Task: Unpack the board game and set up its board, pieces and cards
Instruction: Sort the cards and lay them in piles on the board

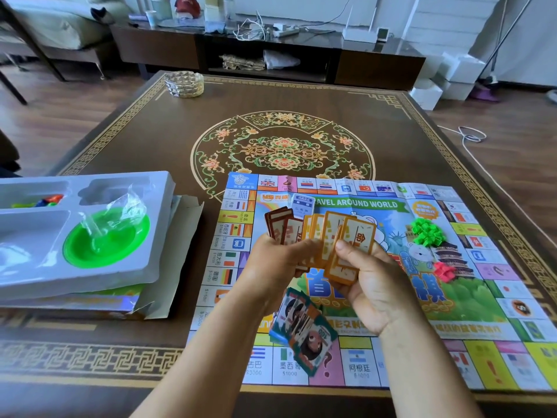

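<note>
The paper game board (452,297) lies unfolded on the right half of the table. Above its middle, my left hand (271,267) grips a fan of brown and orange cards (301,233). My right hand (370,282) pinches several orange cards (355,236) from that fan, thumb on top. A loose pile of green play money (304,330) lies on the board under my wrists. A small blue card (303,205) sits behind the fan. Green plastic houses (426,232) and pink ones (444,271) lie in heaps on the board's right part.
At the left, a grey plastic insert tray (150,236) rests on the open game box (180,236); it holds a green dish (105,239), a crumpled clear bag and coloured pieces (45,202). A glass ashtray (184,84) stands at the table's far edge.
</note>
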Demonstrator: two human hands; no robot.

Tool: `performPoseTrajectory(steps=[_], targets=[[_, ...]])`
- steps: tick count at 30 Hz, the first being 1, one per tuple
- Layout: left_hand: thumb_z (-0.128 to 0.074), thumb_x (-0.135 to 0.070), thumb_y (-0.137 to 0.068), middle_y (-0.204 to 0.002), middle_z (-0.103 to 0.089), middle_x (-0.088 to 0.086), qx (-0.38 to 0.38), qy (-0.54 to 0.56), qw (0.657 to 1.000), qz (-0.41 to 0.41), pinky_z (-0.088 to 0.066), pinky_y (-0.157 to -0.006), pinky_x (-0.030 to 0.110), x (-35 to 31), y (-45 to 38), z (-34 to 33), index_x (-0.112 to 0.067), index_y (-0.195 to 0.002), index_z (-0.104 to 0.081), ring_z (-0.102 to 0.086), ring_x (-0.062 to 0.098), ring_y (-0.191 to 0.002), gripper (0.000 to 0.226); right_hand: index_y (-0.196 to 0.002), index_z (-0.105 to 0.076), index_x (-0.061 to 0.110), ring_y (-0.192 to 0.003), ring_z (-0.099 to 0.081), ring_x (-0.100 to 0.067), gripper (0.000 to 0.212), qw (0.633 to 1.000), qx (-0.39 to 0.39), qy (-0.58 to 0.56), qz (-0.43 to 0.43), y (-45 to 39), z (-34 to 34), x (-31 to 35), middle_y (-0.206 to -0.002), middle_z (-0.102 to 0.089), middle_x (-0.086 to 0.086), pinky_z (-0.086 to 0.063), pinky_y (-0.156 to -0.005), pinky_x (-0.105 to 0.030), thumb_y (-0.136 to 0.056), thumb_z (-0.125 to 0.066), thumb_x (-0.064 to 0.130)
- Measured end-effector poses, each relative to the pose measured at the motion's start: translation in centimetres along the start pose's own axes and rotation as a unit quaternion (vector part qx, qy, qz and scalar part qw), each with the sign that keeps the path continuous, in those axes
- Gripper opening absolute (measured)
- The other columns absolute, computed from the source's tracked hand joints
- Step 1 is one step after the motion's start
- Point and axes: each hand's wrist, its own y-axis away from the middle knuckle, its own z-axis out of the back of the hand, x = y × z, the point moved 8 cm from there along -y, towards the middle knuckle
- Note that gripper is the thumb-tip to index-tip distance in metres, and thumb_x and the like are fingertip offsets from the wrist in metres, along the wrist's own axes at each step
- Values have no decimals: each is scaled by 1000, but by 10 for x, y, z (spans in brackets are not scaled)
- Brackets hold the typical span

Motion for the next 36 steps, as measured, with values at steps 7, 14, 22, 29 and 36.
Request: performPoseTrajectory(steps=[7, 14, 22, 29, 36], targets=[[-71, -6, -80, -80, -73, 10, 3, -22, 1000, -17, -47, -81, 44, -2, -1, 0, -13, -73, -69, -64, 31, -81, 10, -87, -65, 19, -65, -67, -15, 13, 1000, -8, -1, 7, 1, 2, 3, -75, -72, -1, -49, -57, -29, -86, -60, 7], [-63, -13, -87, -87, -73, 10, 24, 40, 999, 20, -56, -71, 28, 4, -1, -5, -8, -89, -67, -69, 22, -79, 7, -82, -63, 20, -61, -65, -14, 14, 999, -43, -13, 12, -1, 6, 3, -71, -70, 1, -47, -52, -27, -88, -59, 7], [-58, -7, -90, -88, -69, 14, 25, 45, 998, 23, -55, -80, 38, 7, -1, -7, -1, -96, -63, -66, 26, -79, 10, -86, -65, 18, -64, -66, -16, 12, 999, -33, 9, 15, -3, 8, 2, -75, -71, -1, -48, -53, -28, -87, -61, 7], [-60, 0, -86, -82, -72, 10, 27, 31, 999, 17, -57, -73, 34, 8, 1, -13, -2, -91, -65, -68, 24, -73, 8, -96, -66, 20, -90, -65, -21, 20, 997, 37, 44, 44, 0, -11, -1, -93, -71, -4, -51, -81, -39, -92, -52, 7], [-57, -16, -93, -99, -72, 14, 21, -27, 999, -27, -49, -94, 47, 4, -5, -10, -9, -93, -69, -66, 35, -98, 14, -90, -71, 17, -90, -65, -23, 20, 998, 12, 49, 40, -5, 2, 1, -94, -73, -7, -52, -83, -39, -87, -57, 3]])
